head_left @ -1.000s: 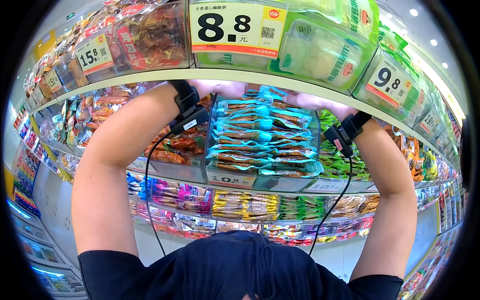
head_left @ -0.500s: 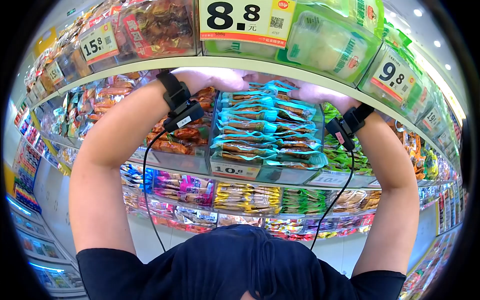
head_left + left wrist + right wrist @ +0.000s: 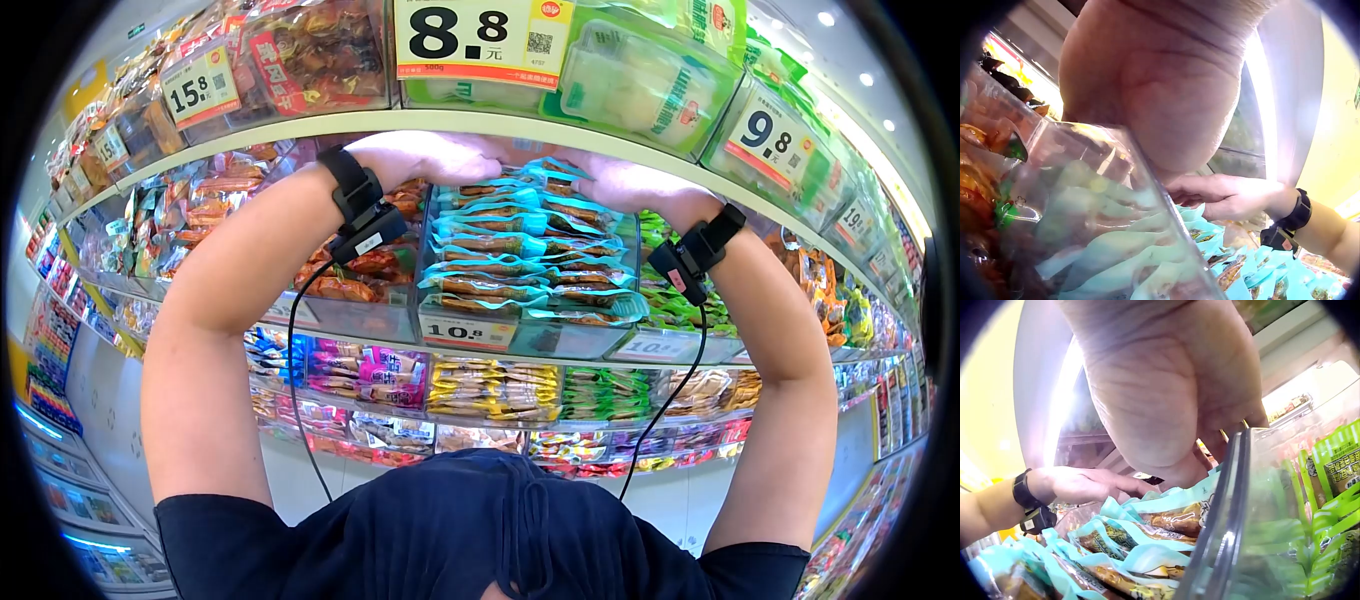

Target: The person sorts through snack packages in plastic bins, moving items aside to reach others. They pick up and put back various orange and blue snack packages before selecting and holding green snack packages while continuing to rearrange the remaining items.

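Blue snack packets (image 3: 540,250) stand in two rows in a clear bin with a 10.8 price tag (image 3: 468,331). At the back of that bin, under the shelf above, are both hands. The left hand (image 3: 435,157) reaches in from the left, over the bin's side wall; its palm (image 3: 1154,94) fills the top of the left wrist view. From the right comes the right hand (image 3: 640,186), its palm (image 3: 1160,394) above the packets (image 3: 1172,519) in the right wrist view. The fingertips of both hands are hidden, and whether they hold a packet cannot be told.
A shelf edge (image 3: 440,122) runs just above the hands, with 8.8 and 9.8 price tags (image 3: 768,143) over it. Green packets (image 3: 690,290) lie in the bin to the right, reddish-brown ones (image 3: 350,280) to the left. Lower shelves hold yellow packets (image 3: 495,390).
Over the last second the left hand has come further into view and shifted slightly left. The whole shelf scene has shifted slightly in the head view. The right hand has moved little.
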The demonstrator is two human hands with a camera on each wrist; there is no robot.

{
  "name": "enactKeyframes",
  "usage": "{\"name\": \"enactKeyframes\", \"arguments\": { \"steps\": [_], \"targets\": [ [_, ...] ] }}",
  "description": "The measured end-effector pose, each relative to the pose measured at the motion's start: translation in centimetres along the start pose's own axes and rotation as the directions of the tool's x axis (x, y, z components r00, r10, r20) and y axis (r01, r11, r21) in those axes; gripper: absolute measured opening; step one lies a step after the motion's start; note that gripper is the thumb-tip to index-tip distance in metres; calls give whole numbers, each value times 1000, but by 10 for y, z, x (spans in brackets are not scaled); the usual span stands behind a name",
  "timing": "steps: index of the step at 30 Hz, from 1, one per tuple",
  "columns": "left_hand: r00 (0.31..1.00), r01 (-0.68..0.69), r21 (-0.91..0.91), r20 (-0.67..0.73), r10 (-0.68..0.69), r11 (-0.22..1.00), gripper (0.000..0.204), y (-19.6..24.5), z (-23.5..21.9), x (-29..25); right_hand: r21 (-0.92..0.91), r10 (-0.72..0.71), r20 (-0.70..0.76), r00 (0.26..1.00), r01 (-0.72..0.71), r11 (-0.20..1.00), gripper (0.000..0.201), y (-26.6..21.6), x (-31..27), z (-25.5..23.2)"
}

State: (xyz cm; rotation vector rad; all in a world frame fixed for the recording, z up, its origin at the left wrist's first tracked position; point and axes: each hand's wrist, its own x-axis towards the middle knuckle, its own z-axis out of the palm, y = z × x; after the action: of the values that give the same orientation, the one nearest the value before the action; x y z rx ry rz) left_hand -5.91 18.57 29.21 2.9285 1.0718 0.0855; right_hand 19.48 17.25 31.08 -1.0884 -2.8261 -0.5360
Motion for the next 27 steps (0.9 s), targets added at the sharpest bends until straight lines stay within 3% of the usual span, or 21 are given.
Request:
{"name": "enactKeyframes", "arguments": {
  "steps": [3,7,10,11,14,15,18,20,22,24,26,27],
  "targets": [
    [999,5,-3,48,-4,1000,48,6,-8,-1,-7,-13,20,1000,13,1000,54,-8,-6,-12],
    [997,-82,-53,-8,81,995,50,7,-5,-3,61,-52,17,999,51,997,50,0,-11,-6],
    [999,5,-65,39,-3,998,50,18,-12,-10,135,41,106,994,-55,989,49,-16,-25,-23],
    [997,59,-69,52,-55,996,51,24,-15,-12,304,49,124,991,-85,949,46,-13,-25,-15],
    [986,159,-162,78,-148,974,52,30,-15,-14,342,-41,-14,999,44,939,44,-23,-41,-17],
    [991,123,-180,71,-112,976,54,28,-15,-16,452,-47,-49,998,64,890,54,-28,-46,-20],
    [993,100,-127,-57,-108,987,59,14,-3,-18,496,-77,-84,994,108,862,62,-47,-71,-24],
    [987,117,-230,-83,-140,966,69,31,-8,-29,438,-142,-184,972,211,874,74,-62,-85,-20],
    [972,114,-260,-171,-162,959,74,65,-12,-48,230,-194,-216,957,243,943,85,-74,-95,-15],
    [987,-15,-295,-156,-33,955,82,94,-8,-67,154,-156,-206,966,190,970,82,-84,-100,-7],
    [983,-56,-51,-179,46,997,87,105,13,-80,111,-145,-200,969,169,979,79,-81,-99,4],
    [982,-30,-22,-189,25,999,86,111,22,-83,90,-140,-195,971,160,983,77,-79,-97,9]
  ]
}}
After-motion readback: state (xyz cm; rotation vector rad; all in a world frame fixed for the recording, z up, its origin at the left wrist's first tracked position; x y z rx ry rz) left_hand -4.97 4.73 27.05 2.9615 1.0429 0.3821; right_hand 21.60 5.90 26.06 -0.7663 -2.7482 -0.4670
